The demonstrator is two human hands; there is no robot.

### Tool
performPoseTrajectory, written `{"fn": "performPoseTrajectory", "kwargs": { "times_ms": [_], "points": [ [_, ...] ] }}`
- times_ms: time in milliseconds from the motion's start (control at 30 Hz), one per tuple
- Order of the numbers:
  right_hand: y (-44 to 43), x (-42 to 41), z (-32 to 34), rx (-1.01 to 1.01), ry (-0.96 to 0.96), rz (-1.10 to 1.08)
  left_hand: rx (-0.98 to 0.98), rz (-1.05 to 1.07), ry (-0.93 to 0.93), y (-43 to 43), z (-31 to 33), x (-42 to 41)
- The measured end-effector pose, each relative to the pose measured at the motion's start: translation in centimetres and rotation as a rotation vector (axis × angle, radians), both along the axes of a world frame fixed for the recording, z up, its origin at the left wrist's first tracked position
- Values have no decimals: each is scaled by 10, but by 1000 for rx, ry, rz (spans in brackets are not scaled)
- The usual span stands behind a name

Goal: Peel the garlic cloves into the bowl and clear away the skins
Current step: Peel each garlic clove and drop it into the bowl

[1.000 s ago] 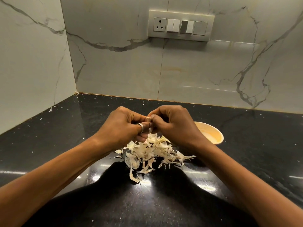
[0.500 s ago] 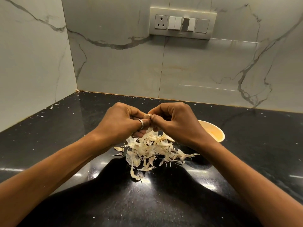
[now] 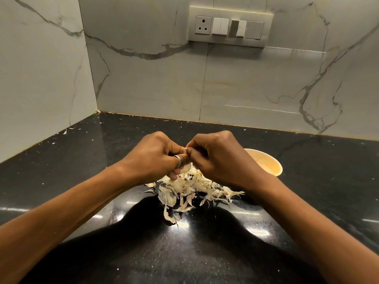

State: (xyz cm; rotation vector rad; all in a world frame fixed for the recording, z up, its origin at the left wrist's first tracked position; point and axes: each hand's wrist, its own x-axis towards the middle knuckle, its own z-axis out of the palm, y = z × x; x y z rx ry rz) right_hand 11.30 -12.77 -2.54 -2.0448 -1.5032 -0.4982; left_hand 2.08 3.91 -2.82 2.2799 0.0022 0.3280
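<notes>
Hardly anything moved: left hand and right hand still meet above the skin pile, both pinching a mostly hidden garlic clove. Far right of them sits the bowl. Likely mid-peel; skins uncleared.
</notes>
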Motion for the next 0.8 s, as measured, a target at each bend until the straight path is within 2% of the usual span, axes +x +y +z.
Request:
{"fn": "performPoseTrajectory", "kwargs": {
  "times_ms": [433, 533, 667, 800],
  "points": [
    [5, -1, -12, 155, 189, -30, 115, 45, -123, -11, -3, -5],
    [4, 0, -9, 157, 316, -10, 36, 41, -118, -7, -2, -2],
    [2, 5, -2, 194, 578, 18, -37, 2, -119, -3, 0, -1],
    [-2, 9, 2, 185, 626, 32, -139, -64, -61, -6, 4, -1]
  ]
}}
